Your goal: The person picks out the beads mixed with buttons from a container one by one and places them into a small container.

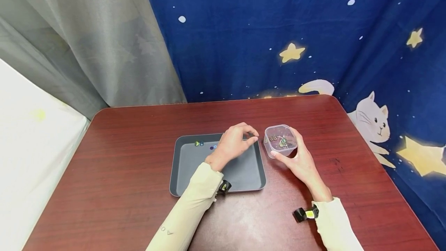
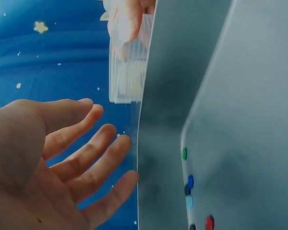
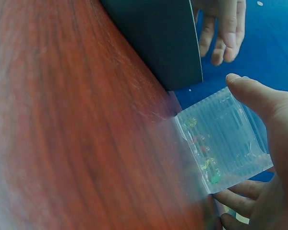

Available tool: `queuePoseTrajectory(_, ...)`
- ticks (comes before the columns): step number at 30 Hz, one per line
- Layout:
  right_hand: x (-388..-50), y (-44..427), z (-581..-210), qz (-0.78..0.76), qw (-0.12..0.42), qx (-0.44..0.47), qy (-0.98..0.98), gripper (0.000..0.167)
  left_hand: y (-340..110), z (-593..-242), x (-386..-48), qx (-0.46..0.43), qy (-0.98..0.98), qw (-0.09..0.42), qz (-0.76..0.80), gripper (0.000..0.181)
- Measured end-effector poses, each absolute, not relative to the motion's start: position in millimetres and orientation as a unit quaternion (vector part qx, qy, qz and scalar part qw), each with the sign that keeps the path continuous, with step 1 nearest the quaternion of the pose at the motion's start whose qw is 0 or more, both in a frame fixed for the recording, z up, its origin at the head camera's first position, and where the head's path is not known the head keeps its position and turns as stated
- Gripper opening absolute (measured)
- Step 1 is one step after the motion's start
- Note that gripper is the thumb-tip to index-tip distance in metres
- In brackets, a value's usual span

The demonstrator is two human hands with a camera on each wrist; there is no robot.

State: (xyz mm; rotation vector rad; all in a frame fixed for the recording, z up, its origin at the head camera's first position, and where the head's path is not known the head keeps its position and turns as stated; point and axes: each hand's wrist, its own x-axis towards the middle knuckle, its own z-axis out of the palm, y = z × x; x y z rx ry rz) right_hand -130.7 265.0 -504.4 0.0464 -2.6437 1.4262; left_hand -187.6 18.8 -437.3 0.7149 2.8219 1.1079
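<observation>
My right hand [image 1: 304, 164] holds a clear plastic box [image 1: 268, 149], thumb on the near side and fingers round the right side. Small shiny pieces, some green, yellow and red, lie at the box's bottom; the right wrist view shows them through its ribbed wall [image 3: 230, 136]. Over the upper right part of a grey tray [image 1: 184, 173] hovers my left hand [image 1: 231, 142]. Its fingers are relaxed and slightly bent, pointing toward the box, and nothing shows between them in the left wrist view. Small round coloured pieces, including a green one [image 2: 185, 154] and a red one [image 2: 210, 223], lie in the tray.
Tray and box stand side by side on a reddish-brown wooden table [image 1: 122, 173]. Bare wood surrounds them to the left, front and right. A blue star-patterned curtain [image 1: 244, 30] and a grey curtain [image 1: 94, 30] hang behind the table's far edge.
</observation>
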Motion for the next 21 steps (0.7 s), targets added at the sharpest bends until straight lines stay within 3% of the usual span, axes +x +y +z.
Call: queuePoseTrajectory(21, -130, 264, -503, 0.467, 0.062, 0.008, -0.882, 0.102, -4, -442, -192, 0.179, 0.927, 0.006, 0.329, 0.006)
